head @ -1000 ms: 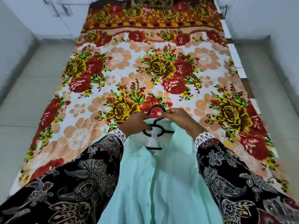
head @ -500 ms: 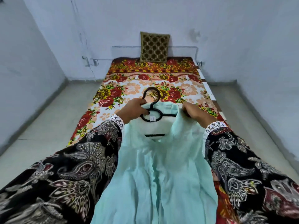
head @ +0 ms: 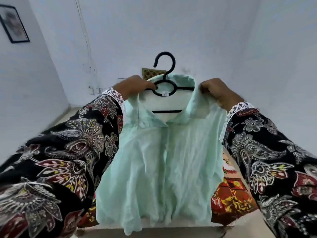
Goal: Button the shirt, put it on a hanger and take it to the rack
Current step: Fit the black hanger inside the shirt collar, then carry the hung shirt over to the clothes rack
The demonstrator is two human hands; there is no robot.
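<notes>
A pale mint-green shirt (head: 154, 160) hangs buttoned down its front on a black hanger (head: 165, 73), held up in the air in front of me. The hanger's hook stands free above the collar. My left hand (head: 132, 86) grips the hanger's left shoulder together with the shirt cloth. Over at the other shoulder, my right hand (head: 217, 91) pinches the shirt by the collar. The shirt's hem hangs just above the bed's near edge.
The floral bedsheet (head: 229, 194) shows below and right of the shirt. A patterned cushion (head: 150, 73) leans on the white back wall behind the hanger. A framed picture (head: 14, 24) hangs on the left wall. Pale floor lies to the left of the bed.
Both hands have lifted the shirt on its hanger off the bed to chest height, and my view has tilted up from the bedsheet to the back wall.
</notes>
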